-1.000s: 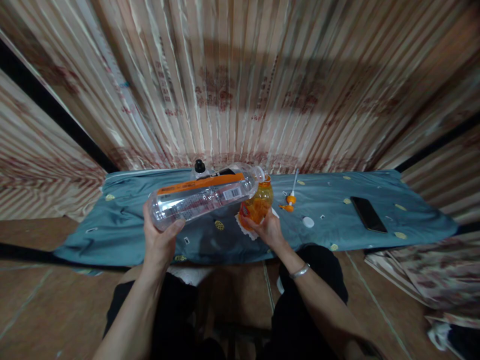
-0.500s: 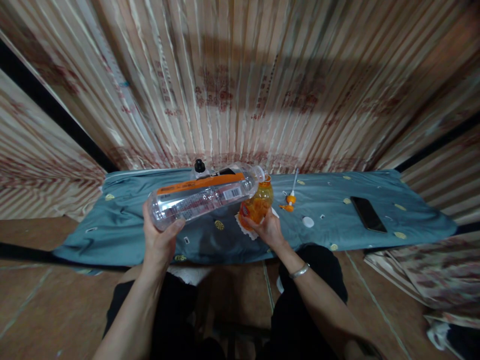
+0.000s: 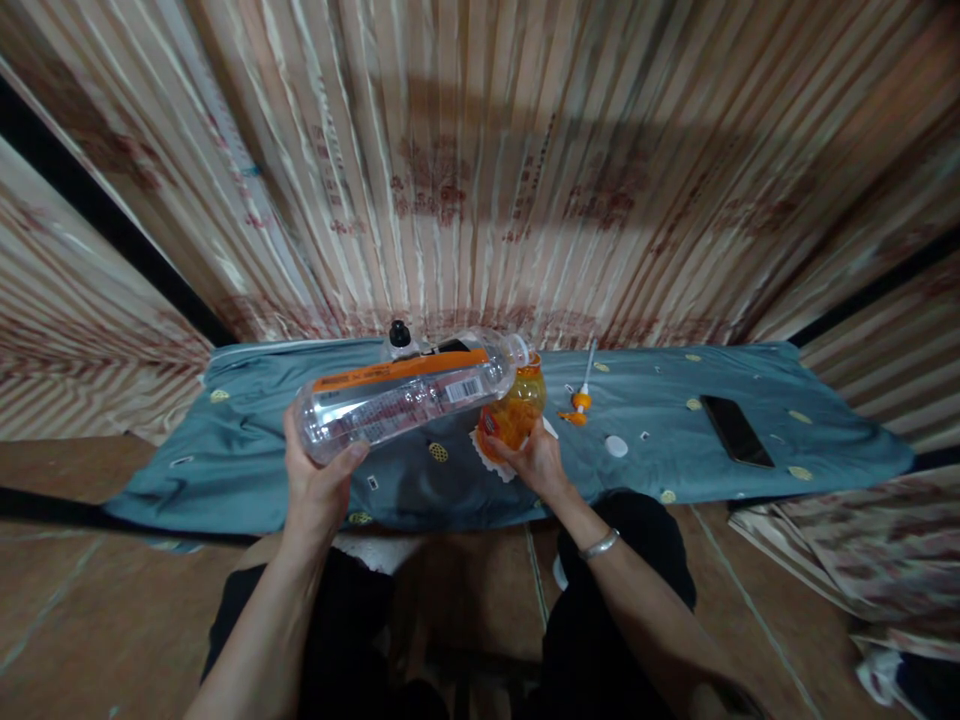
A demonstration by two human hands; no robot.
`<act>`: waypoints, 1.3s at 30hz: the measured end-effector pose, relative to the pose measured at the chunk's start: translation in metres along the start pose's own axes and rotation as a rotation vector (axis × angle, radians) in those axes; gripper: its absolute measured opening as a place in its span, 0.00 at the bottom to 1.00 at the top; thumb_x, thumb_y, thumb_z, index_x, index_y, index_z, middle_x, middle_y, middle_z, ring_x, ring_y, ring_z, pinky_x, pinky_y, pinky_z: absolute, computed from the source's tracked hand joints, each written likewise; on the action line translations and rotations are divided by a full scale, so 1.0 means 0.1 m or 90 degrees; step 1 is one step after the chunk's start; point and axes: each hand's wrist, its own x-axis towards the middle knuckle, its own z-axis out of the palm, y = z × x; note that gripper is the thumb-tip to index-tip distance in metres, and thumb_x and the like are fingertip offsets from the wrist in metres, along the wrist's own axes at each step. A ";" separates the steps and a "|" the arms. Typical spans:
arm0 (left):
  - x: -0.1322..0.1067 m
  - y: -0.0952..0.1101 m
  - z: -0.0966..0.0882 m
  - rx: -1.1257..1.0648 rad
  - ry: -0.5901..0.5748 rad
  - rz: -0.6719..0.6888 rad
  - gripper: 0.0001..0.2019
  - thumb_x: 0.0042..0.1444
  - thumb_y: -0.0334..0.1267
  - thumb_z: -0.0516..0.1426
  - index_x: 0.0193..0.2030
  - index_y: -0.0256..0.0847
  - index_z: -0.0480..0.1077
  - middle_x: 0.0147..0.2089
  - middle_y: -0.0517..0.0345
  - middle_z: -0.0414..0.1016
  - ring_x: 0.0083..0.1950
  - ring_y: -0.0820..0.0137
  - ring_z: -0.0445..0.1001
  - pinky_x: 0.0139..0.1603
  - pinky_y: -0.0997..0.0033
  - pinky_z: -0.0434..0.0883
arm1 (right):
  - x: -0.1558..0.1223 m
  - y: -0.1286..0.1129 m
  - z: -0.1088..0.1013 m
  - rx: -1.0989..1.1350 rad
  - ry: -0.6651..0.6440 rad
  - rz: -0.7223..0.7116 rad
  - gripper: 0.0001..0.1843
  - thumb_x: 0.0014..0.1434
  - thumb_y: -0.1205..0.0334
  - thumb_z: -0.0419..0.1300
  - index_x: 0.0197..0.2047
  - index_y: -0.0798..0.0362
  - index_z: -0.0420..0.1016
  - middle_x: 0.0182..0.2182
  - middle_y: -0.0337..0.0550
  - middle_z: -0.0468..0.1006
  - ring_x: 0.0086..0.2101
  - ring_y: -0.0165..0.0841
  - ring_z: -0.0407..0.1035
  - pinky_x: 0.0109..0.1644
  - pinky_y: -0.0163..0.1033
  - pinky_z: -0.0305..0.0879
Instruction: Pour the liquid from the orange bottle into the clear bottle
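The clear plastic bottle (image 3: 397,398) is held above the blue cloth (image 3: 255,450), left of centre in the scene. It lies nearly horizontal, with its base to the left and its neck to the right. An orange label stripe runs along its upper side, and a printed label with a barcode sits below the stripe. The open mouth of the bottle is at the top of the small orange bottle (image 3: 517,412), directly above its opening. Whether the two touch cannot be determined.

The left hand (image 3: 319,490) is closed around the base end of the clear bottle, with the thumb on the near side and the fingers wrapped underneath. The right hand (image 3: 536,462) is closed around the lower part of the small orange bottle from the near side. A metal bracelet (image 3: 598,544) is on the right wrist.

The small orange bottle stands upright on a white scalloped mat (image 3: 491,462), which lies on the cloth.

Just right of the orange bottle, an orange pump head (image 3: 579,395) with a white tube lies on the cloth. A white round cap (image 3: 616,446) lies near it, on its near right side. A black phone (image 3: 736,429) lies flat, well apart at the right end of the cloth. A black-topped container (image 3: 400,333) stands at the far edge, behind the clear bottle. A striped curtain (image 3: 480,180) hangs behind the cloth.
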 end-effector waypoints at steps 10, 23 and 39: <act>0.00 0.00 0.00 -0.008 -0.003 -0.001 0.41 0.32 0.46 0.78 0.56 0.48 0.72 0.52 0.54 0.77 0.54 0.55 0.79 0.64 0.48 0.74 | -0.01 0.01 0.00 0.008 0.001 -0.009 0.44 0.51 0.34 0.71 0.61 0.54 0.70 0.43 0.55 0.88 0.44 0.54 0.85 0.45 0.52 0.80; 0.01 0.01 0.00 -0.012 -0.002 -0.006 0.43 0.30 0.47 0.78 0.57 0.48 0.71 0.53 0.53 0.76 0.55 0.56 0.79 0.63 0.51 0.74 | -0.01 0.02 0.01 -0.004 0.002 -0.013 0.42 0.52 0.36 0.72 0.60 0.54 0.71 0.42 0.55 0.88 0.43 0.53 0.85 0.44 0.51 0.80; 0.00 0.01 0.00 0.008 -0.014 0.004 0.42 0.31 0.49 0.78 0.56 0.49 0.70 0.54 0.54 0.77 0.56 0.54 0.79 0.67 0.47 0.72 | -0.01 -0.01 -0.01 0.012 0.003 -0.013 0.41 0.51 0.39 0.74 0.60 0.54 0.71 0.44 0.55 0.88 0.44 0.53 0.85 0.46 0.51 0.81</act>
